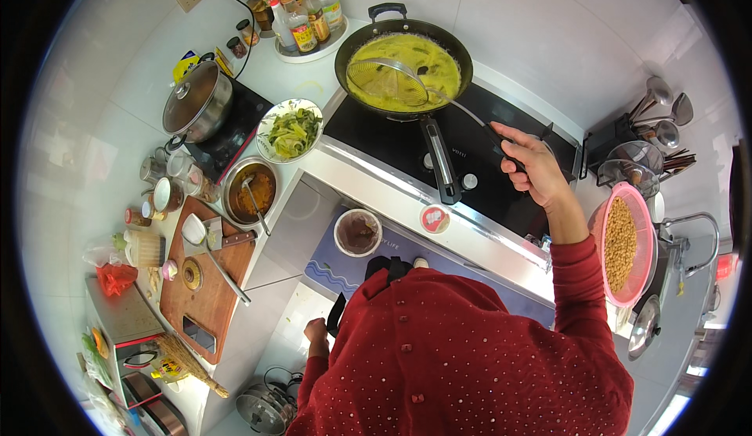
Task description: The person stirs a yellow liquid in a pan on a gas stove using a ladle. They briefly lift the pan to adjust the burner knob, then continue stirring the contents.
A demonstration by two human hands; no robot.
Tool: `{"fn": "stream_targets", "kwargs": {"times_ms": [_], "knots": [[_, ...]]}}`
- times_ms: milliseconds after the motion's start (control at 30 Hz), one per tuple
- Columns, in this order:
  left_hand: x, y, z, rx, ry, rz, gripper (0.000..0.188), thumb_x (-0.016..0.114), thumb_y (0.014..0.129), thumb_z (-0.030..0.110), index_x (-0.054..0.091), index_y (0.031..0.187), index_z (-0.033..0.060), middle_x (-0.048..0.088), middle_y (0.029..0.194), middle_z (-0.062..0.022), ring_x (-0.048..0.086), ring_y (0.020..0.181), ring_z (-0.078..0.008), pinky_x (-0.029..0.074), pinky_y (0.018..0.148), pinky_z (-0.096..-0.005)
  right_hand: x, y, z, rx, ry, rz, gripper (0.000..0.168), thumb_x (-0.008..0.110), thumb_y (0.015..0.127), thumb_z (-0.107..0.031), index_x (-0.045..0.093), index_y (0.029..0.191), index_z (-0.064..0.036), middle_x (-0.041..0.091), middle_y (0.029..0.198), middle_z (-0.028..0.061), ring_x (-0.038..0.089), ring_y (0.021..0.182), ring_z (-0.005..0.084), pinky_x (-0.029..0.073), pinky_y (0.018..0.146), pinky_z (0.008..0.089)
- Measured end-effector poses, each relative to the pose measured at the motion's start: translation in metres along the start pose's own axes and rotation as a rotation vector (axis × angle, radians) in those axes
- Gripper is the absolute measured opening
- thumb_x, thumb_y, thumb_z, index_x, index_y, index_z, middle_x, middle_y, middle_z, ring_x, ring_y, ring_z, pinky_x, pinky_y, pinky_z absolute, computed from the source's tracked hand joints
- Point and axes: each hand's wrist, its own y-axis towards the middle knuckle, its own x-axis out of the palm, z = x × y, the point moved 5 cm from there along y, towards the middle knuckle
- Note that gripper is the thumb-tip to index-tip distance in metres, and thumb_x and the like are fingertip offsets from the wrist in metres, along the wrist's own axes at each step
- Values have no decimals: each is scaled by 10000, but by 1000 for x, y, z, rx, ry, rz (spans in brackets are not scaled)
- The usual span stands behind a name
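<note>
My right hand (531, 165) grips the black handle of a wire skimmer (388, 82). The skimmer's basket rests tilted in a black wok (464, 54), partly in bubbling yellow-green liquid (440, 54) with a dark piece floating in it. The wok sits on a black glass cooktop (388, 136), its long handle pointing towards me. Down at my side hangs my left hand (317, 333), fingers curled in, with nothing visible in them. A patterned bowl of cooked leafy greens (294, 133) stands left of the cooktop.
Left of the wok are a lidded steel pot (200, 104), a steel bowl of reddish sauce with a ladle (249, 192), and a wooden cutting board (217, 283) holding a cleaver (232, 239) and spatula (217, 260). A pink basket of soybeans (623, 242) stands right. Below is a bin (358, 233).
</note>
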Motion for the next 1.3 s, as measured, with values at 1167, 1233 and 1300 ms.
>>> {"fn": "stream_targets", "kwargs": {"times_ms": [1167,1233,1300], "knots": [[11,10,-3,59,-61,-31,163,588,656,100,660,750,-13,576,603,-34,477,507,-128,405,471,-326,17,10,24,60,459,37,425,448,956,-195,353,1369,-188,451,721,6,339,494,52,255,401,169],[10,9,-3,10,-83,-46,179,596,659,100,671,779,-10,593,620,-40,501,524,-129,421,488,-316,24,12,23,62,512,8,418,456,949,-186,368,1357,-181,452,725,15,339,498,62,253,408,172],[8,10,-7,-34,-121,-87,198,605,662,100,680,811,-6,615,647,-48,528,550,-131,440,511,-306,31,16,21,55,561,-23,458,460,940,-162,346,1383,-157,449,732,34,325,510,75,245,420,179]]}}
